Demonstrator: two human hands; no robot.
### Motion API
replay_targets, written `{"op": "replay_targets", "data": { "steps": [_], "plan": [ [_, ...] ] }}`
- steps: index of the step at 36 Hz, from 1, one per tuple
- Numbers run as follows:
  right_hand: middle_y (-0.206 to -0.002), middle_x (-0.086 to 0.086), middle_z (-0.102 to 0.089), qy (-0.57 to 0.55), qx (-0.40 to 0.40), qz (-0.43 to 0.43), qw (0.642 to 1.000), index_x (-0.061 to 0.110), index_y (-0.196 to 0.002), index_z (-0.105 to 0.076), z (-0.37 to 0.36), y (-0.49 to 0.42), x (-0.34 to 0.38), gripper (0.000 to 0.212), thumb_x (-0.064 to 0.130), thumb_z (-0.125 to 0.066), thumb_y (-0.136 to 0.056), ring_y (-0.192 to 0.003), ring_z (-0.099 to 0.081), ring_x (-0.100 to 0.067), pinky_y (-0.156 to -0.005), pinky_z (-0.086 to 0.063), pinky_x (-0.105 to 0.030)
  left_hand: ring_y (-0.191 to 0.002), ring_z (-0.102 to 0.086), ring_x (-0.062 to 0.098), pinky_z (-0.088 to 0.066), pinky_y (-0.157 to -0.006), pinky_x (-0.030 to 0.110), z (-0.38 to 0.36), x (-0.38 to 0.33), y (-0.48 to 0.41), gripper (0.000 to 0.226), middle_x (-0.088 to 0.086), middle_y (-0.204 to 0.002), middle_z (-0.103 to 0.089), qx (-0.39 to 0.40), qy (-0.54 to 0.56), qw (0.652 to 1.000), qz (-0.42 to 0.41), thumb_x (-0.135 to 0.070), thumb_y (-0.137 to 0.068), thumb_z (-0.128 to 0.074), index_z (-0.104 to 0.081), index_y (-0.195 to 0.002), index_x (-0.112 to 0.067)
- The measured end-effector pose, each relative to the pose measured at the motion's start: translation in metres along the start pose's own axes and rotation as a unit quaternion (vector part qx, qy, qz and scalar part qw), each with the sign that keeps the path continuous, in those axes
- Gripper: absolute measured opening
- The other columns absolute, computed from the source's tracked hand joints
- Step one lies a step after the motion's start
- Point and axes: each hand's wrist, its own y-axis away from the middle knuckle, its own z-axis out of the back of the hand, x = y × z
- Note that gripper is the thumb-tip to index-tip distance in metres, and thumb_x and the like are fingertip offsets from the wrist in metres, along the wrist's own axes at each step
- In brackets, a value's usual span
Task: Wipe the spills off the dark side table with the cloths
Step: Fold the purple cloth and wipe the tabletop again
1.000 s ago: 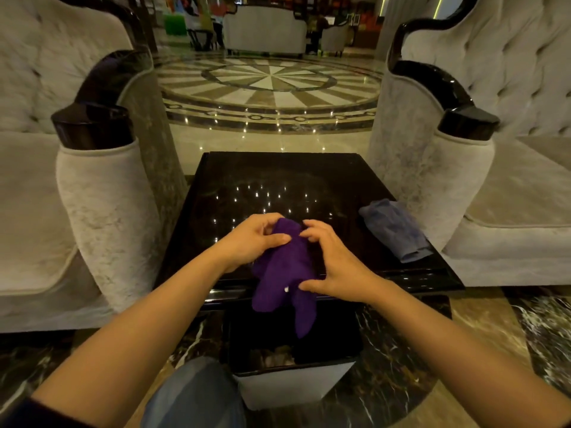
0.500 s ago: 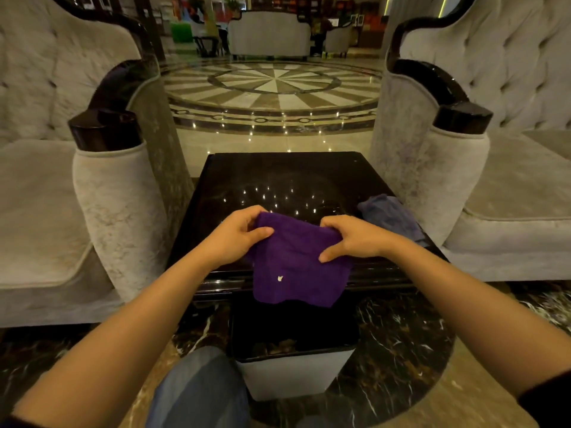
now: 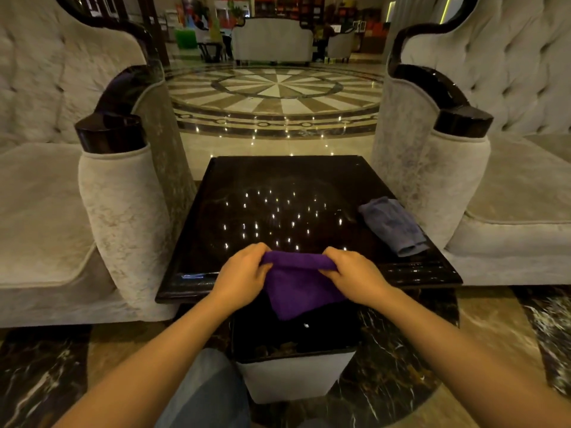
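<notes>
A purple cloth [image 3: 298, 284] hangs folded over the near edge of the dark glossy side table [image 3: 278, 193]. My left hand [image 3: 242, 274] pinches its top left corner and my right hand [image 3: 355, 273] pinches its top right corner, both just above the table's front rim. A grey-blue cloth [image 3: 392, 225] lies crumpled on the table's right side, apart from both hands. Faint smears show on the tabletop among reflected ceiling lights.
Pale tufted armchairs flank the table, one at the left [image 3: 120, 196] and one at the right [image 3: 432, 180]. A white bin with a dark inside [image 3: 293, 378] stands on the marble floor under the table's near edge. My knee [image 3: 204, 393] is beside it.
The purple cloth went from a bunched lump to spread out, and is now folded narrower. Both hands have moved slightly forward over the table's front edge.
</notes>
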Motion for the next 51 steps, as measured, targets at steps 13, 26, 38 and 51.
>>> {"op": "replay_targets", "data": {
  "steps": [13,26,38,51],
  "plan": [
    [-0.093,-0.007,-0.066,-0.086,0.002,-0.004,0.996,0.015,-0.095,-0.061,0.007,0.000,0.004,0.013,0.021,-0.061,-0.083,-0.084,-0.061,-0.021,-0.073,-0.052,-0.039,-0.080,-0.052,0.011,-0.039,-0.068,0.025,-0.002,0.004,0.007,0.009,-0.011,-0.083,-0.052,-0.056,0.011,0.998,-0.005,-0.016,-0.089,-0.051,-0.057,-0.096,-0.015],
    [-0.071,0.009,-0.053,-0.169,-0.113,0.059,0.977,0.027,-0.069,-0.050,0.095,-0.061,0.013,0.029,0.010,-0.074,-0.070,-0.067,-0.050,-0.004,-0.057,-0.040,-0.012,-0.085,-0.062,0.033,-0.051,-0.080,0.051,0.069,-0.030,-0.064,0.017,0.012,-0.089,-0.065,-0.119,0.097,0.985,-0.081,-0.001,-0.084,-0.055,-0.063,-0.098,-0.008],
    [-0.075,0.016,-0.054,-0.121,-0.006,0.058,0.991,0.030,-0.074,-0.053,0.080,-0.067,-0.010,0.030,0.006,-0.071,-0.070,-0.070,-0.054,-0.003,-0.059,-0.041,-0.014,-0.077,-0.054,0.004,-0.043,-0.069,0.014,0.050,-0.005,-0.074,0.021,-0.002,-0.088,-0.061,-0.051,0.100,0.992,-0.062,0.002,-0.083,-0.055,-0.064,-0.098,-0.010],
    [-0.121,-0.009,-0.048,-0.058,0.081,-0.038,0.994,0.030,-0.132,-0.033,0.017,-0.086,-0.046,0.059,0.013,-0.061,-0.082,-0.109,-0.051,-0.023,-0.090,-0.045,-0.031,-0.070,-0.052,0.010,-0.042,-0.063,0.021,-0.011,0.036,-0.093,0.026,-0.005,-0.070,-0.051,-0.005,0.092,0.990,0.106,-0.010,-0.084,-0.060,-0.056,-0.109,-0.013]
  ]
}}
